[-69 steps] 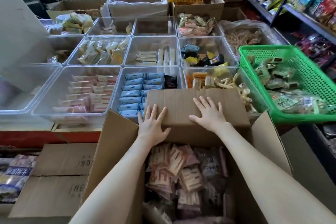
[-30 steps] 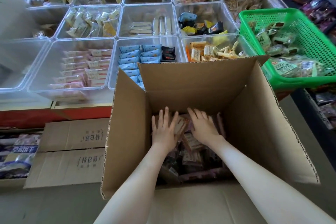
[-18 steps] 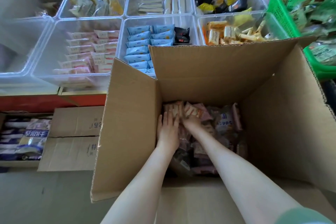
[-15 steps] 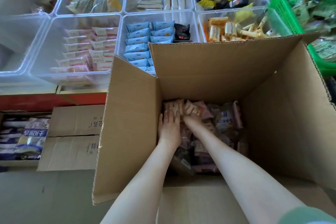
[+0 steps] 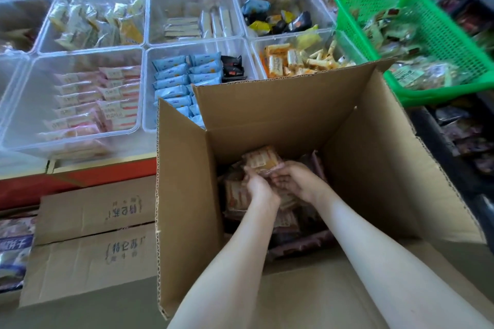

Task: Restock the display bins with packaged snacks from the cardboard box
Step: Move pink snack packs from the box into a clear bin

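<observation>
Vs 0.5 s ago: hands were flat on the pile, fingers straight. Now left hand (image 5: 258, 187) and right hand (image 5: 295, 181) are close together, fingers curled round a bunch of packs (image 5: 263, 159). The bunch sits above the rest of the pile (image 5: 288, 222), inside the box (image 5: 280, 115). Pack count in the grip: can't tell, blurred. Box is in the same spot with flaps up, its far flap over the front bins (image 5: 145, 45). View has shifted, so more of the green basket (image 5: 438, 29) shows at right.

Surface: clear bins in a grid on a red-fronted counter (image 5: 80, 181). Pink packs (image 5: 107, 99) front left, blue packs (image 5: 181, 80) in the next bin, partly behind the flap. Basket sits right of the bins, holding bagged goods. Two shut cartons (image 5: 91, 235) on the floor left of the box. Dark rack (image 5: 459, 136) of goods at far right.
</observation>
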